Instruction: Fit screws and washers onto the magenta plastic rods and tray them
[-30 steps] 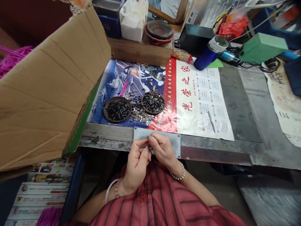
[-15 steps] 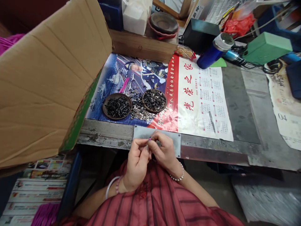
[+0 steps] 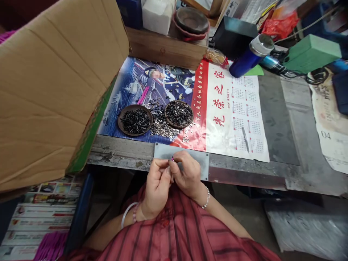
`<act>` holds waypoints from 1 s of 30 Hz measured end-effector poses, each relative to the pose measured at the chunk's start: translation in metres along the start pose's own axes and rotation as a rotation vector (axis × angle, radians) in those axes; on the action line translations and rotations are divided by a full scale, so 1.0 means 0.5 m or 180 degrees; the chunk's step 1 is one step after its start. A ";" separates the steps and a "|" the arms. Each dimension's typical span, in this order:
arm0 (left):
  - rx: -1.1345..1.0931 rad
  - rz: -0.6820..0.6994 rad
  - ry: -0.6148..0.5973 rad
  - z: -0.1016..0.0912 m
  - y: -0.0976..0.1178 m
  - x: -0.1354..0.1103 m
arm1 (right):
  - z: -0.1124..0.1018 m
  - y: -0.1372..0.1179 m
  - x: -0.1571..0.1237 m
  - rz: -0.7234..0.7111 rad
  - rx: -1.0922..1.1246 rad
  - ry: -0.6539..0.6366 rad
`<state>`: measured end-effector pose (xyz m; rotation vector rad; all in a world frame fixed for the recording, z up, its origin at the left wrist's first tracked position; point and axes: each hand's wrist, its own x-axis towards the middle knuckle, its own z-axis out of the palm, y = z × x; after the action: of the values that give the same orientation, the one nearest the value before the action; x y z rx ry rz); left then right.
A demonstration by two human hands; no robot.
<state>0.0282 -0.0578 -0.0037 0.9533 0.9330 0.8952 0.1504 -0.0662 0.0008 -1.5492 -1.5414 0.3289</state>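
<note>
My left hand (image 3: pixel 157 188) and my right hand (image 3: pixel 187 175) meet at the fingertips near the table's front edge, over a grey metal plate (image 3: pixel 203 163). Both are closed in a pinch around a thin small piece with a magenta tip (image 3: pixel 172 159); the fingers hide most of it. Beyond them, a round dish (image 3: pixel 119 125) holds many short black pins. To its right, a second round dish (image 3: pixel 180 126) carries black pins mixed with small metal washers. Loose washers (image 3: pixel 161 130) are scattered between and in front of the dishes.
A large cardboard box flap (image 3: pixel 62 87) rises at the left. Under the dishes lies a poster calendar (image 3: pixel 212 137) with a pen (image 3: pixel 245 139) and magenta strips (image 3: pixel 143 95) on it. Behind stand a blue flask (image 3: pixel 246 59) and a green box (image 3: pixel 312 54).
Both hands stay pinched together, with slight finger movement; the magenta tip shows a little more clearly. The whole view has shifted slightly.
</note>
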 end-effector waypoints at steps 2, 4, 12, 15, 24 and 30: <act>0.0302 0.0196 0.0103 -0.002 0.000 0.001 | 0.007 -0.003 -0.001 -0.0118 -0.0376 0.0054; 0.0553 0.0354 0.0160 -0.005 -0.002 0.002 | 0.008 -0.002 0.000 0.0118 -0.0451 -0.0013; 0.1935 0.0780 -0.0676 -0.048 0.019 0.020 | -0.039 0.035 -0.004 0.1609 0.1859 -0.0687; 0.2691 0.1159 -0.0682 -0.067 0.029 0.026 | -0.049 0.032 -0.006 0.1489 0.1639 -0.0562; 0.3293 0.1712 -0.0979 -0.083 0.041 0.019 | -0.057 0.011 0.002 0.0850 0.0864 -0.0844; 0.2997 0.1502 -0.0931 -0.088 0.034 0.013 | -0.054 -0.002 -0.005 0.0528 0.0303 -0.0842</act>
<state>-0.0138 -0.0350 -0.0024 2.1169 0.8829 0.6461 0.1687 -0.0793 0.0158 -1.6104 -1.5731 0.7159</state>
